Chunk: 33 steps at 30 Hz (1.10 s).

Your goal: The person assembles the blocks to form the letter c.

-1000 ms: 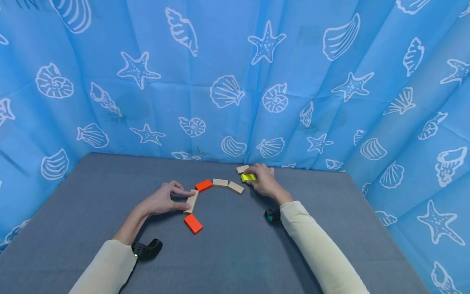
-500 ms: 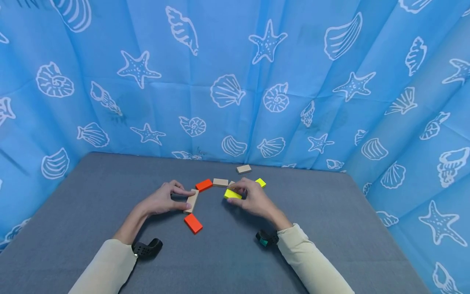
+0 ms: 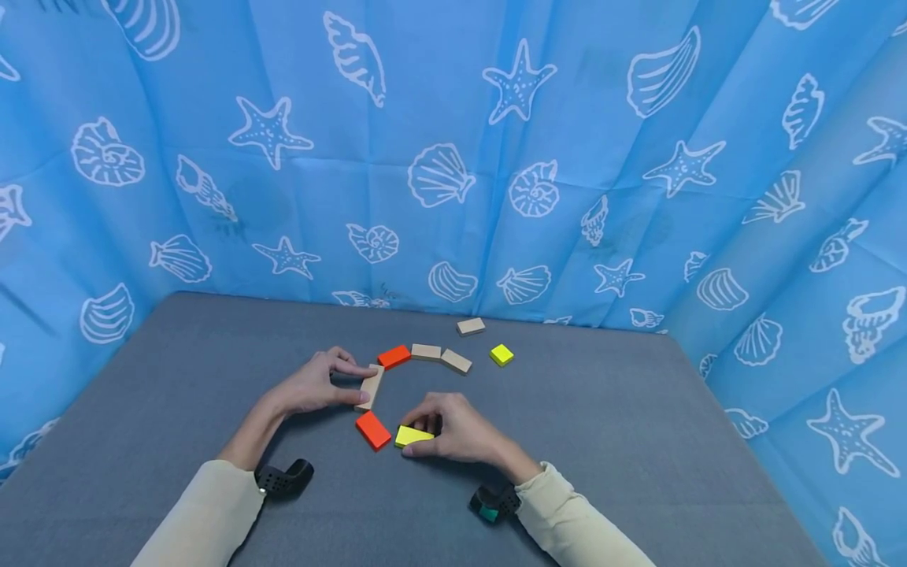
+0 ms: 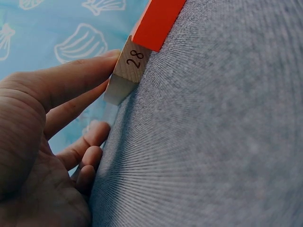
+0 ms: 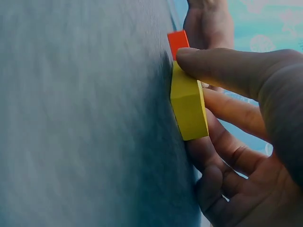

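My left hand (image 3: 316,384) pinches the ends of a plain wooden block (image 3: 371,388) between thumb and fingers. In the left wrist view that block (image 4: 129,71) shows the number 28, and an orange-red block touches its end. My right hand (image 3: 457,429) holds a yellow block (image 3: 413,436) between thumb and fingers, low at the table, just right of the near orange-red block (image 3: 373,431). The right wrist view shows the thumb on top of the yellow block (image 5: 190,106), with the orange-red block (image 5: 178,42) beyond it.
Another orange-red block (image 3: 394,357) and two wooden blocks (image 3: 426,352) (image 3: 457,361) continue the curve at the back. Farther right lie a yellow block (image 3: 501,355) and a wooden block (image 3: 471,326). A blue shell-print curtain (image 3: 453,236) hangs behind the grey table (image 3: 602,409).
My right hand has carried a yellow block from the back right toward the near orange-red block. The other yellow block and the wooden curve are uncovered. My left hand has stayed still.
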Each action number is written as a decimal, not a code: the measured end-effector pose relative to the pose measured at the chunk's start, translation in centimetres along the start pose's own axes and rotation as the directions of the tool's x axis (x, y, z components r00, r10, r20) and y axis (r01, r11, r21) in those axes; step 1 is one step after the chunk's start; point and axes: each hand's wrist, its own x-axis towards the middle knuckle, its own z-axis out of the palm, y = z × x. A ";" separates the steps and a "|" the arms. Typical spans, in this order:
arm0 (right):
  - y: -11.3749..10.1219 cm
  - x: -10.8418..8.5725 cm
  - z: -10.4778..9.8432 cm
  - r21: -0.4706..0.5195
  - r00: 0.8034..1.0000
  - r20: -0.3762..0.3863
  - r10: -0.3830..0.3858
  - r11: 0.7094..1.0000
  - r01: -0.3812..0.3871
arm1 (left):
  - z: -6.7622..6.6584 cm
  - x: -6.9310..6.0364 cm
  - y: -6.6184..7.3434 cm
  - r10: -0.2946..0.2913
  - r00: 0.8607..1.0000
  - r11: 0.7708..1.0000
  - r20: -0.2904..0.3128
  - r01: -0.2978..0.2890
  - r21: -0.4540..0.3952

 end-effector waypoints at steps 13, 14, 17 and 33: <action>-0.1 0.0 0.8 0.033 0.999 0.039 0.007 0.999 -0.008 | 0.0 0.0 -0.1 0.006 1.000 1.000 -0.002 -0.006 0.006; -0.2 0.0 0.8 0.033 0.999 0.041 0.004 0.999 -0.005 | 0.0 0.0 0.0 0.005 1.000 1.000 -0.001 -0.005 0.007; -0.2 0.0 0.9 0.037 0.999 0.046 -0.006 0.999 0.004 | 0.0 0.1 0.0 -0.002 1.000 1.000 0.000 0.002 0.005; -0.2 -0.1 0.9 0.071 1.000 0.029 -0.001 0.998 -0.001 | 0.0 0.0 0.1 -0.004 1.000 1.000 0.003 0.004 0.007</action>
